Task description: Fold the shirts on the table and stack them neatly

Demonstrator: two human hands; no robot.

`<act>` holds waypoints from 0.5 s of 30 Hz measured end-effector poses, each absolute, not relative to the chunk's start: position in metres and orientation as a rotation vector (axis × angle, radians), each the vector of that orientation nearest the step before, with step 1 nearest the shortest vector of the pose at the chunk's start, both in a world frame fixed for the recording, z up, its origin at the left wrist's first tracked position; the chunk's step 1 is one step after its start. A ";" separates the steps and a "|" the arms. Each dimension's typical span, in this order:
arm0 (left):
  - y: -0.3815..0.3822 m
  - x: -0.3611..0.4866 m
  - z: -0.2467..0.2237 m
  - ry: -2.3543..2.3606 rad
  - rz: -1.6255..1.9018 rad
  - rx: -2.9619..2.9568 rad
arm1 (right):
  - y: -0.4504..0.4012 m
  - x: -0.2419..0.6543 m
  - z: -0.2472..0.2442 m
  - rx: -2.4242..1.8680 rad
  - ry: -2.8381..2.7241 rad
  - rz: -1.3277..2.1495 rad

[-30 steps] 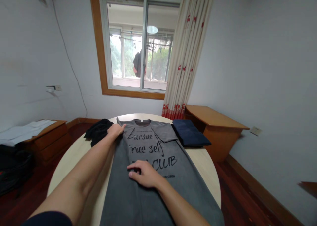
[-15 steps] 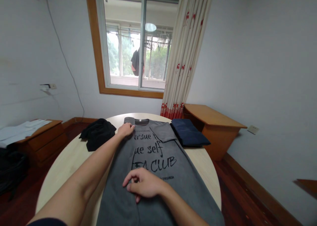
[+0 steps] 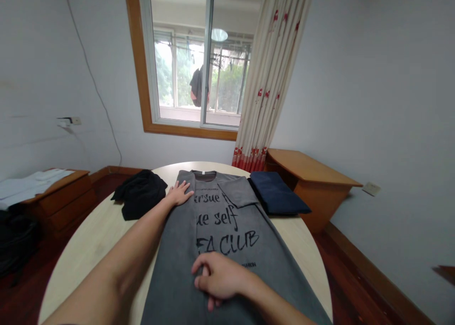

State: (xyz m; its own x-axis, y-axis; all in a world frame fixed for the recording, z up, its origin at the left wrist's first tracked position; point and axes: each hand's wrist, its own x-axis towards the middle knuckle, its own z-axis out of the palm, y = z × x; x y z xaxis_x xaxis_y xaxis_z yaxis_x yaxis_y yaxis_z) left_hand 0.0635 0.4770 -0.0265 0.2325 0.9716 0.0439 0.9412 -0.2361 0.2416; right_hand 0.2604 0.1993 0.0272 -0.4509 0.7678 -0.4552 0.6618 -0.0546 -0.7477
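Observation:
A grey shirt (image 3: 227, 220) with black lettering lies on the round table (image 3: 81, 249), its left side folded inward over part of the print and its right sleeve laid across the chest. My left hand (image 3: 180, 193) rests with fingers spread on the folded part near the collar. Lower down, my right hand (image 3: 220, 277) is over the fold's edge, fingers curled; whether they pinch any cloth is hidden. A crumpled black cloth (image 3: 140, 194) sits to the left of the shirt, and a folded navy cloth (image 3: 279, 192) to its right.
Behind the table on the right stands a wooden desk (image 3: 313, 173) beside a patterned curtain (image 3: 273, 78). A low wooden cabinet (image 3: 60, 192) with papers is at the left, with a dark bag (image 3: 16, 242) beside it.
My left hand's fingers have gone from gathered at the fold to spread flat on it. My right hand has shifted slightly right and down in view.

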 end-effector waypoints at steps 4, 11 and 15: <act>0.490 0.064 -0.028 1.865 0.316 2.293 | 0.244 0.287 0.030 -1.629 -2.170 0.574; 0.521 0.056 -0.028 1.902 0.477 2.176 | 0.324 0.336 0.001 -2.032 -2.161 0.141; 0.535 0.049 -0.027 1.926 0.666 2.105 | 0.336 0.347 -0.017 -2.033 -2.149 0.154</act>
State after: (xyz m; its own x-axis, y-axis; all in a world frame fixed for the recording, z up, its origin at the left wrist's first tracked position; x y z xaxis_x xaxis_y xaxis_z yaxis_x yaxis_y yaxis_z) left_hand 0.0494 0.5352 -0.0269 0.0432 0.9818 0.1849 0.8864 -0.1231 0.4463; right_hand 0.3465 0.3364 -0.0167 -0.0495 0.9970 0.0591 0.9785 0.0603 -0.1974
